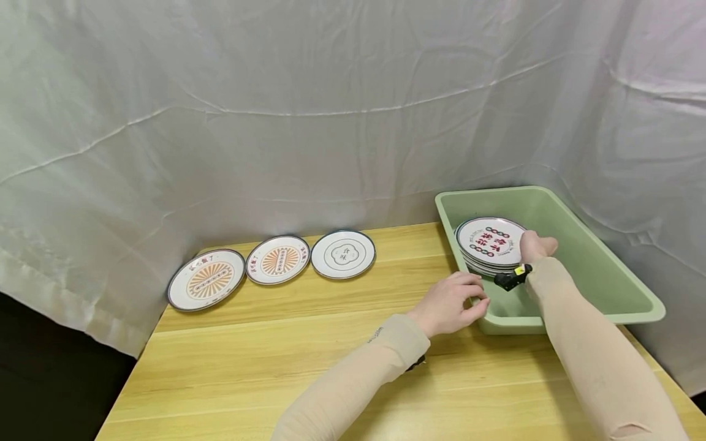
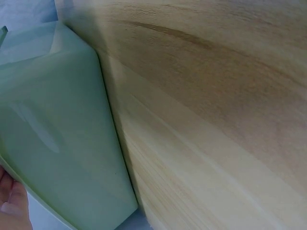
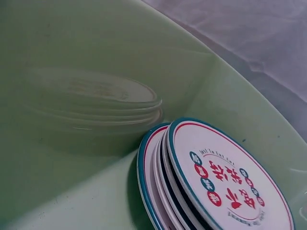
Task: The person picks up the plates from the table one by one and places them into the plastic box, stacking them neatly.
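My left hand [image 1: 453, 301] holds the near left rim of a green plastic basin [image 1: 612, 263]; in the left wrist view its fingers [image 2: 12, 194] sit at the rim, over the basin's outer wall. Inside the basin, at its left side, lies a stack of round plates, the top plate [image 1: 491, 242] white with red characters, chain patterns and a blue-green edge. My right hand [image 1: 536, 246] is in the basin at the right edge of that plate, its fingertips hidden. I cannot tell whether they grip it. In the right wrist view the top plate [image 3: 230, 177] lies slightly offset over the others.
Three white plates stand in a row along the back of the wooden table [image 1: 309, 355]: a large sunburst plate [image 1: 206, 280], a smaller sunburst plate [image 1: 278, 260] and a plate with a cloud outline [image 1: 343, 255]. A grey curtain [image 1: 309, 122] hangs behind them.
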Demonstrator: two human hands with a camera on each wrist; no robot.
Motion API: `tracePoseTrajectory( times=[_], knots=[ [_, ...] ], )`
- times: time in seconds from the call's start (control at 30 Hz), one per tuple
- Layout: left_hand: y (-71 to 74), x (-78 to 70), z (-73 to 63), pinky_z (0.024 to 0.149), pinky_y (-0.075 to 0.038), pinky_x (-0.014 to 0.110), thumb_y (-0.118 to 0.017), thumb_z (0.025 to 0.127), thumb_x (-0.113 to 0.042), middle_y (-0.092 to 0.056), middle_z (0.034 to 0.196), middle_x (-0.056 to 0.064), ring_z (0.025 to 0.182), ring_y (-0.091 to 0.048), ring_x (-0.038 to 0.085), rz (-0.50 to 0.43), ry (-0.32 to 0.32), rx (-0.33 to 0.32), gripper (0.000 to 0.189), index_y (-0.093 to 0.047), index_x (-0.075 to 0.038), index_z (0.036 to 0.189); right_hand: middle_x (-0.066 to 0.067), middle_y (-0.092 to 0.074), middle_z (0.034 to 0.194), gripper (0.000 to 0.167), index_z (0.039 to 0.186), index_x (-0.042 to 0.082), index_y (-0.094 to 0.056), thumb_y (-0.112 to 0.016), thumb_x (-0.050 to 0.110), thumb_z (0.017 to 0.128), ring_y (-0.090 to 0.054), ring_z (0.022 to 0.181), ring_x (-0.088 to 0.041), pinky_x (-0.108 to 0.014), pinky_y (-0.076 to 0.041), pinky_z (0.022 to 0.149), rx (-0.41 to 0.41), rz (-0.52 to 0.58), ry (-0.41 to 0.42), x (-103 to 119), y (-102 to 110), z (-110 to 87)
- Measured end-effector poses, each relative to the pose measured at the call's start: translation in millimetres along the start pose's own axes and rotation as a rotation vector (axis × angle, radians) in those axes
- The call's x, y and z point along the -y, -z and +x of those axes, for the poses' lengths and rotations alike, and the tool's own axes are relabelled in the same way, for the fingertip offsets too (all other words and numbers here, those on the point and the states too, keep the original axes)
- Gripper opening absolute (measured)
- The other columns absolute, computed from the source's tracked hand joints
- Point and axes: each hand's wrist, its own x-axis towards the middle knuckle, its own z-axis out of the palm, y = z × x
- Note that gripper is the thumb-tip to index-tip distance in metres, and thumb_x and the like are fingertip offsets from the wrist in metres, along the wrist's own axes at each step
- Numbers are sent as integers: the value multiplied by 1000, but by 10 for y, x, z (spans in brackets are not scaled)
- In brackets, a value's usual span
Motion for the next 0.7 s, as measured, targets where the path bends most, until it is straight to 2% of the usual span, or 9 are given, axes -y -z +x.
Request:
tracePoseTrajectory(
  times=[0.1,0.2,0.27,0.33,0.4,0.47,0.57,0.63,0.7],
  knots=[
    [2,-2,-2,109,-42,12,-54,102,-32,-67,121,-8,120,-58,6,-6,2,1,23,-76,-24,105,0,-32,109,63,156,10,-1,-23,33,101,-49,84,-7,-15,-48,84,-1,2,5,-1,0,12],
    [2,-2,-3,109,-42,12,-53,102,-33,-68,122,-8,120,-58,6,-10,4,8,24,-75,-24,105,0,-34,111,63,156,10,-2,-24,31,101,-50,87,-7,-16,-48,90,-12,18,10,-7,-6,36],
    [6,2,-13,109,-41,12,-53,102,-33,-68,122,-8,120,-58,6,-12,7,17,25,-75,-24,106,-3,-36,123,65,158,10,-1,-26,29,101,-50,89,-6,-18,-47,100,-23,37,15,-13,-28,51],
    [11,9,-22,110,-41,13,-52,103,-33,-68,124,-7,122,-58,7,-26,10,29,25,-75,-23,107,-6,-34,139,66,159,12,-2,-27,28,101,-48,94,-4,-18,-41,111,-41,51,23,-17,-51,68],
    [26,13,-31,112,-40,14,-53,103,-32,-67,127,-5,125,-58,8,-62,21,40,26,-75,-22,110,-6,-35,146,65,161,13,-9,-30,25,100,-47,96,-4,-19,-38,114,-67,83,36,-10,-78,81],
    [45,23,-42,114,-39,14,-53,103,-31,-67,131,-3,128,-58,10,-139,51,52,26,-74,-19,113,-4,-44,138,61,160,16,-23,-34,21,100,-47,93,-3,-19,-42,109,-85,139,47,10,-110,86],
    [84,50,-64,113,-39,15,-53,104,-29,-67,133,-1,129,-59,9,-313,123,48,28,-72,-16,118,5,-56,103,46,142,19,-52,-43,10,98,-54,80,-2,-15,-53,83,-80,259,71,65,-160,55],
    [115,78,-82,111,-41,16,-53,104,-27,-68,131,0,126,-60,9,-449,184,24,28,-71,-14,121,9,-58,86,36,124,18,-61,-46,2,96,-56,71,-1,-12,-54,65,-29,355,95,115,-194,0],
    [150,116,-107,110,-43,17,-53,104,-27,-68,130,2,123,-62,9,-581,253,-12,30,-68,-12,125,9,-61,77,29,110,15,-61,-46,-4,95,-59,68,-1,-11,-54,60,52,438,133,164,-222,-84]
  ],
)
